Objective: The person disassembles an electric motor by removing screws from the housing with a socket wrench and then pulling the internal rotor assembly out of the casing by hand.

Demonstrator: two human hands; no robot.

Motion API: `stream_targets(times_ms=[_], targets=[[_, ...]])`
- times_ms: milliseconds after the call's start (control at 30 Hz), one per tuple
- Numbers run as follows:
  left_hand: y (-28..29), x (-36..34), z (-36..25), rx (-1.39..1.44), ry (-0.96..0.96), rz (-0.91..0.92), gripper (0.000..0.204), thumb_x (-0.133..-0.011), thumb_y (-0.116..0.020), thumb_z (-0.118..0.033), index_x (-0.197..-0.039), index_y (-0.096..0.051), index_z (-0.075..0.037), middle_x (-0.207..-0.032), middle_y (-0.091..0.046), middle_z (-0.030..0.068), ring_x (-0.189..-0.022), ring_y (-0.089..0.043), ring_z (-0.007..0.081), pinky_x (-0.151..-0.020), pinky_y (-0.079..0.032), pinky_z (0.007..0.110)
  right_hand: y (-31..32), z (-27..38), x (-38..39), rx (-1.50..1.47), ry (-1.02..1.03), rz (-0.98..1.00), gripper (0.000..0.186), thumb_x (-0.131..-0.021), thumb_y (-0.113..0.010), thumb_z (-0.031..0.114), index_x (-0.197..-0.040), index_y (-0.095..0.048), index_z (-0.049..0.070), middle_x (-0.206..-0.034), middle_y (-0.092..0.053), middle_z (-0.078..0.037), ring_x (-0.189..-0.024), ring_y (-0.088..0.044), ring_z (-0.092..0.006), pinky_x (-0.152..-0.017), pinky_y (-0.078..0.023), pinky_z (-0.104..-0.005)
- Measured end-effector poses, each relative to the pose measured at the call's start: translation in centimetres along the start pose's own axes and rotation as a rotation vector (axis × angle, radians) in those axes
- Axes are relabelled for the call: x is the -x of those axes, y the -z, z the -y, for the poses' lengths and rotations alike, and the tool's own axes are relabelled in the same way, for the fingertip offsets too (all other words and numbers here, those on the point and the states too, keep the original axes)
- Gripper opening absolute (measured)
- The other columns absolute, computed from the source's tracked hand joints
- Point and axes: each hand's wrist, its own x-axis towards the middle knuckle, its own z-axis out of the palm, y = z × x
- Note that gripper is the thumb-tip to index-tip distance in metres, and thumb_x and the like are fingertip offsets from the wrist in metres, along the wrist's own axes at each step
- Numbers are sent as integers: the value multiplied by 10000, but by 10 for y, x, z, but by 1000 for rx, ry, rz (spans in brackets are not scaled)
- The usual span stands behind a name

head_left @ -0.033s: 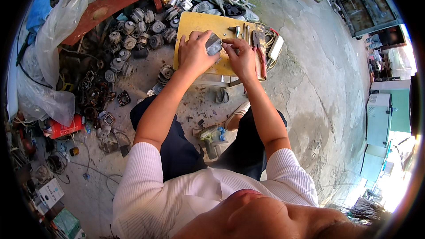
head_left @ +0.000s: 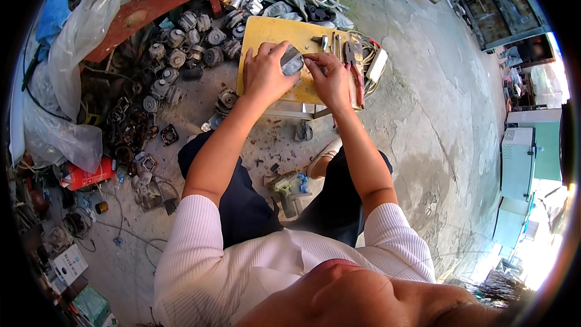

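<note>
My left hand (head_left: 264, 77) is shut on a small grey metal part (head_left: 292, 60), holding it over a yellow board (head_left: 266, 31) that serves as a low work surface. My right hand (head_left: 331, 80) meets the part from the right, its fingertips pinched on the part's edge. Whether those fingers hold a small tool is hidden. Red-handled pliers (head_left: 355, 75) lie on the board just right of my right hand. A few small metal tools (head_left: 327, 41) lie beyond my hands.
Several grey motor parts (head_left: 181, 45) are heaped on the concrete floor left of the board. Clear plastic bags (head_left: 69, 42) and a red canister (head_left: 85, 175) lie further left. A green power tool (head_left: 284, 186) rests between my legs. A white block with wires (head_left: 377, 64) sits at the board's right edge.
</note>
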Motion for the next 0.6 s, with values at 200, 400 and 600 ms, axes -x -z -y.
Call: stream_targets(times_ms=[200,400,600], targets=[[10,-2,0,71,20,62,641,-674,-798,-301,-1254,-609,-104,-1142,-615,107,-1063,-585,308,-947,-451,394,7,-5,-4,-90,13,87,135,-831,-729,146,-930,-739,54,-882,-674,-104,-805,-657,-227,-739,-496,-332],[31,-5,5,270,-52,211,756,-642,-805,-294,-1325,-557,-87,-1185,-610,136,-1088,-592,290,-986,-437,397,25,0,-14,-450,-207,285,400,-854,-738,127,-1225,-621,31,-1094,-665,-74,-976,-623,-139,-852,-493,-288],[46,-9,3,699,-3,451,906,-660,-835,-217,-1463,-426,-129,-1230,-621,92,-1110,-587,181,-969,-447,307,55,12,-22,-526,-236,623,467,-955,-615,174,-1386,-500,37,-1273,-598,-59,-1084,-565,-130,-974,-430,-273]])
